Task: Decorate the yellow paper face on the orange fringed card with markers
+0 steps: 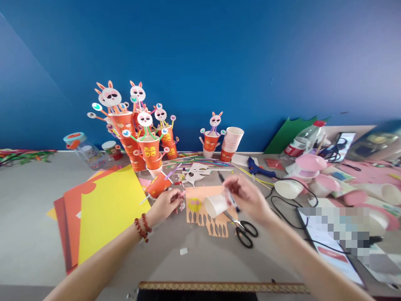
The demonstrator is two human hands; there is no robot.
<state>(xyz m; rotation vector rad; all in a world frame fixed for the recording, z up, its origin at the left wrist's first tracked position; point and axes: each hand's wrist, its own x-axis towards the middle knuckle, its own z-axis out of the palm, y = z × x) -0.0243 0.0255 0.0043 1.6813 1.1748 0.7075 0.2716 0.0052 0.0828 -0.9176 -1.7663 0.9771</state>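
Observation:
My right hand (246,194) is closed around a marker (232,197) with a white barrel and dark ends, held slantwise. Just left of it a white paper cup (214,205) lies on its side on a peach paper sheet (196,219) with leaf-shaped cutouts. Black-handled scissors (246,234) lie against the sheet's right side. My left hand (169,201), beaded bracelets at its wrist, has its fingers pinched by a small pink piece; what exactly they hold is unclear. Beside that hand a red paper cup (158,185) rests tipped over.
Red cups with rabbit faces (149,150) stand at the back left, near yellow paper (109,209). A cup stack (232,142), a blue glue gun (260,169) and a bottle (303,140) are farther right. Pink-and-white cups (326,186), a cable and a tablet (332,255) fill the right side.

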